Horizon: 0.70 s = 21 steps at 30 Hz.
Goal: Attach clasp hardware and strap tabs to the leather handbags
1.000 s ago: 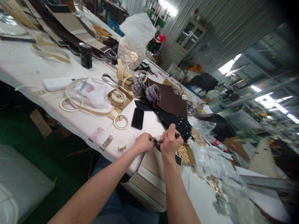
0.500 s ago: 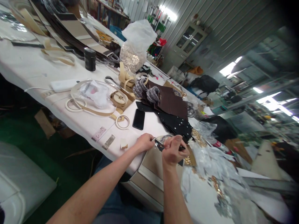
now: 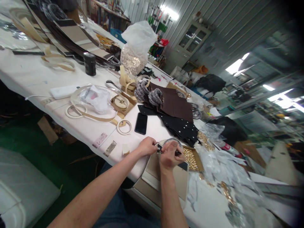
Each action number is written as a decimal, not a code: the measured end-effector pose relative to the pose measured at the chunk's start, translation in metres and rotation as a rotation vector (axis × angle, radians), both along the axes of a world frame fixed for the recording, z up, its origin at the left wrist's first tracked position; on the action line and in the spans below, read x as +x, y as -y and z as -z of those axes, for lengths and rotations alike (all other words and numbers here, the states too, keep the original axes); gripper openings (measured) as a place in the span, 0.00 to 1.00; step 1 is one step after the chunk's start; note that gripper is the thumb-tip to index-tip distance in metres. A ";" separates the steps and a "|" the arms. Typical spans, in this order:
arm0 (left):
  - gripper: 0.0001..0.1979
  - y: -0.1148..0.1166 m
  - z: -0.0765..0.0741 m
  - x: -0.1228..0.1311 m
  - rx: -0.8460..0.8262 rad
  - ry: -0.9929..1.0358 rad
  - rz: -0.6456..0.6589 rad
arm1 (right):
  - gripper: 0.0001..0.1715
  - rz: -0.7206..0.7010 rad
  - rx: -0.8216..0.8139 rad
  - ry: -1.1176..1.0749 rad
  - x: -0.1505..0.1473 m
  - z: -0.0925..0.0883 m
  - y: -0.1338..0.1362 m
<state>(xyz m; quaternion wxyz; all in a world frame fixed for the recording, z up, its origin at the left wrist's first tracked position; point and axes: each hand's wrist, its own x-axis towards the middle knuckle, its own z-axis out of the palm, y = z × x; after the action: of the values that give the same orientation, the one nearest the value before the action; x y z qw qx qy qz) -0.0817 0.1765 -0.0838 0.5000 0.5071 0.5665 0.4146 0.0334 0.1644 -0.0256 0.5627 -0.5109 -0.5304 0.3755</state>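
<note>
Moved: right hand (image 3: 169, 155) in against left hand (image 3: 147, 146) | left fingers pinch small metal clip (image 3: 158, 146) | right fingers clamped on thin dark strip (image 3: 178, 153) touching clip | clip between both hands, over counter (image 3: 133, 139) edge | stud box (image 3: 191, 159) just right of fingers

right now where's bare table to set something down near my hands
Bare white table lies between the tape ring, the black phone and your left hand; a wider patch lies left of the white power bank. Right of your right hand is crowded with gold studs and plastic bags.
</note>
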 end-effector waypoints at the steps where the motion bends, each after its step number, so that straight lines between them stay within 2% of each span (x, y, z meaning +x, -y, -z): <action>1: 0.06 0.001 -0.002 -0.001 0.009 -0.003 0.004 | 0.40 0.047 0.104 -0.049 -0.004 -0.003 -0.004; 3: 0.06 0.004 -0.006 -0.002 0.029 -0.010 0.016 | 0.40 0.067 0.191 -0.182 0.000 -0.016 -0.018; 5: 0.06 0.007 -0.008 -0.001 0.051 -0.015 0.030 | 0.43 -0.017 0.067 -0.318 0.029 -0.035 -0.038; 8: 0.06 0.009 -0.007 0.001 0.076 -0.012 0.040 | 0.46 -0.076 -0.154 -0.386 0.116 -0.061 -0.060; 10: 0.07 0.008 -0.005 0.003 0.076 -0.006 0.044 | 0.44 -0.089 -0.311 -0.260 0.184 -0.067 -0.060; 11: 0.08 0.007 -0.004 0.004 0.072 -0.001 0.049 | 0.42 -0.071 -0.394 -0.143 0.215 -0.065 -0.056; 13: 0.09 0.005 -0.004 0.005 0.061 0.011 0.065 | 0.40 0.058 -0.512 0.196 0.268 -0.055 -0.041; 15: 0.09 0.004 -0.005 0.006 0.054 0.018 0.080 | 0.38 0.178 -0.544 0.573 0.304 -0.037 -0.024; 18: 0.09 0.005 -0.007 0.007 0.061 -0.004 0.085 | 0.38 0.251 -0.454 0.957 0.329 -0.007 -0.005; 21: 0.11 0.010 -0.010 0.008 0.100 -0.021 0.072 | 0.38 0.369 -0.233 1.078 0.330 0.019 0.007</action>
<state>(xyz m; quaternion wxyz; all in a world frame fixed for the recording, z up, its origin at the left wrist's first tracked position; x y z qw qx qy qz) -0.0734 0.1667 -0.0735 0.4827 0.5560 0.5316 0.4187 0.3631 0.1570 -0.0442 0.2093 -0.7726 -0.5993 0.0138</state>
